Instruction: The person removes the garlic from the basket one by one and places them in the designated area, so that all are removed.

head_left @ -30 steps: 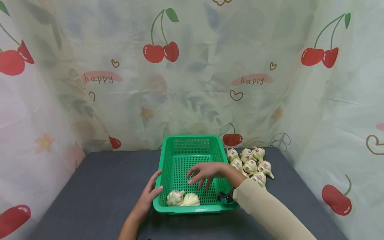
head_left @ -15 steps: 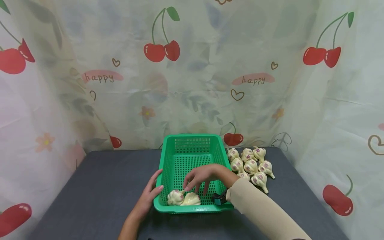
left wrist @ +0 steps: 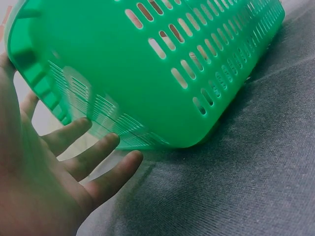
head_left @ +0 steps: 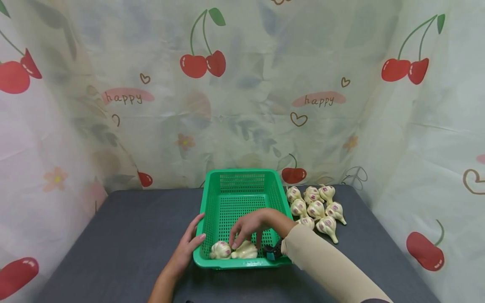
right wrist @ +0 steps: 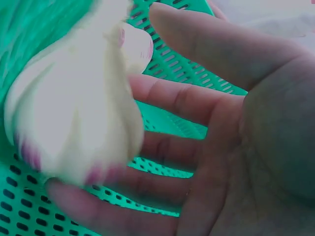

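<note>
A green plastic basket [head_left: 242, 264] stands on the dark table. My left hand [head_left: 186, 246] rests at its left rim; in the left wrist view the fingers [left wrist: 101, 155] are spread and fairly straight beside the outer wall. Inside, near the front, lie two garlic bulbs: a left one [head_left: 220, 250] and a right one [head_left: 245, 251]. My right hand [head_left: 248, 227] reaches down to the right bulb. In the right wrist view its fingers [right wrist: 172, 101] lie along that garlic bulb [right wrist: 74, 113], while the thumb stands apart from it.
Several more garlic bulbs [head_left: 316, 209] lie grouped on the table [head_left: 144, 235] to the right of the basket. A patterned curtain [head_left: 242, 105] hangs behind and at both sides. A dark band with a teal part [head_left: 271, 253] sits at my right wrist.
My right hand has lowered and moved left to the right-hand garlic bulb. That bulb has shifted and turned slightly rightward, away from the other. The left hand stays at the rim.
</note>
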Available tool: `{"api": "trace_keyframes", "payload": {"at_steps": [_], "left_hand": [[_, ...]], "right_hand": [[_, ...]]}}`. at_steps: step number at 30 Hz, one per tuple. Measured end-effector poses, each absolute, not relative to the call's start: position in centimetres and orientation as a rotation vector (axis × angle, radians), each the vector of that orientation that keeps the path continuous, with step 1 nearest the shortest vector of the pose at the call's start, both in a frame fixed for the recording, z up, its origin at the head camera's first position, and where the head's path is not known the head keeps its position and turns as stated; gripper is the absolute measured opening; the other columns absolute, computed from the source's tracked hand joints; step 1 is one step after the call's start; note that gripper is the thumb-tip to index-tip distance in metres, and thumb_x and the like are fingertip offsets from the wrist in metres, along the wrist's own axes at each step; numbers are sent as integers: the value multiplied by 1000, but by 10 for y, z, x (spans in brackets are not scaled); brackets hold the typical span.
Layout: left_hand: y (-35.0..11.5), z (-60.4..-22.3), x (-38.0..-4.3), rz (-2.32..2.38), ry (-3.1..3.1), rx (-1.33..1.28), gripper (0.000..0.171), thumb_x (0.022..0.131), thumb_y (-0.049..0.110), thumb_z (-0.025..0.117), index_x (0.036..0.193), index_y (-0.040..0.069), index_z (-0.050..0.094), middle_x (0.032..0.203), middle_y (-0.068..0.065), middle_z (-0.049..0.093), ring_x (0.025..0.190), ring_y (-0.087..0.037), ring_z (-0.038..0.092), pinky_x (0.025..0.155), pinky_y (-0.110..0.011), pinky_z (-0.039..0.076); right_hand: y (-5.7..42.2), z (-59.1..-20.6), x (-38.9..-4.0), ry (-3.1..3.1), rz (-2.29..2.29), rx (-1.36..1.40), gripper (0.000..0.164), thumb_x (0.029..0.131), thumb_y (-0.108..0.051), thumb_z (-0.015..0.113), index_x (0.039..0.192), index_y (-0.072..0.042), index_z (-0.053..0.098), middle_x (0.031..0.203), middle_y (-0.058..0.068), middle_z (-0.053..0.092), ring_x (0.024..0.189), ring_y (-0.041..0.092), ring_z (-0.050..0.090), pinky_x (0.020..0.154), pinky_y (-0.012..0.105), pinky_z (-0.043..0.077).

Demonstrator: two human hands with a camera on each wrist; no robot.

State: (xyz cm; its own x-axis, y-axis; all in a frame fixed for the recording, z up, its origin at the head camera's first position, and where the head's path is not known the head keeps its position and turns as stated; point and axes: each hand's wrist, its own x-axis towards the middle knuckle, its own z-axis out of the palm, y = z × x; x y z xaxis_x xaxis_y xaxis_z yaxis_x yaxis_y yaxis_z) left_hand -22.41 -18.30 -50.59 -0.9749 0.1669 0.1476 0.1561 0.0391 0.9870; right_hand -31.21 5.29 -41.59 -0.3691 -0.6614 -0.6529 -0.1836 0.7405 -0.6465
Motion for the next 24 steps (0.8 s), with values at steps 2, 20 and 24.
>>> {"api": "trace_keyframes", "payload": {"at_steps": [2,20,24], "left_hand": [[-183,-506,-224,2146,2258,353,57,100,18,50,153,20,28,150,-22,31,132,-36,33,101,-49,32],[-182,-505,-224,2132,2270,356,57,101,19,49,154,20,27,152,-22,27,134,-38,31,102,-52,30],[-182,-504,-223,2136,2263,340,57,101,19,49,153,21,28,152,-21,29,134,-37,31,102,-51,30]], "right_hand": [[54,-416,-312,1930,-567,-645,17,92,-27,68,109,-23,71,118,-6,59,102,20,59,71,44,54],[61,-415,-310,1843,-560,-637,14,89,-12,71,103,-13,69,109,-2,64,86,15,62,67,38,54],[64,-414,-311,1848,-541,-662,18,88,-9,72,104,-14,65,118,-8,58,92,13,60,67,36,53]]}}
